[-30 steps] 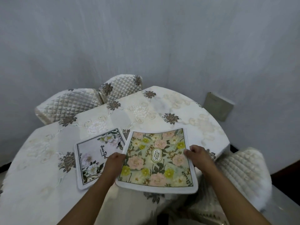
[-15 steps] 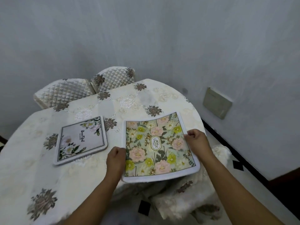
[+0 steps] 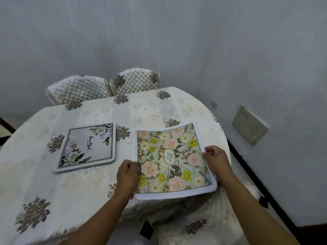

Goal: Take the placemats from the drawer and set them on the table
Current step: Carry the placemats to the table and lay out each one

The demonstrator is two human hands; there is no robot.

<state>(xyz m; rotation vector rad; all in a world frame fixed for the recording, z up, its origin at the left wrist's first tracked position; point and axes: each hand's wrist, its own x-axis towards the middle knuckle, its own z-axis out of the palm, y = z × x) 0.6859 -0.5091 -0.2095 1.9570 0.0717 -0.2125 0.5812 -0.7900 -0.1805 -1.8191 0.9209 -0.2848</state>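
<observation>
I hold a floral placemat (image 3: 172, 161) with pink and yellow flowers and a "Garden" label by its two side edges. My left hand (image 3: 126, 175) grips its left edge and my right hand (image 3: 215, 160) grips its right edge. The mat hangs over the near right part of the table (image 3: 53, 188), its near edge past the table's rim and slightly bowed. A second placemat (image 3: 87, 148), pale with white flowers and a dark border, lies flat on the cloth to the left, apart from my hands.
The table wears a cream embroidered cloth with brown flower motifs. Two quilted chairs (image 3: 79, 90) (image 3: 136, 81) stand at the far side against the grey wall. A padded chair seat (image 3: 203, 225) sits below the table's near right edge. A wall plate (image 3: 249, 128) is at right.
The view has shifted, so the table now sits lower left. The floral placemat has moved slightly forward over the table's right part, both hands keeping their grip. The pale mat has stayed put.
</observation>
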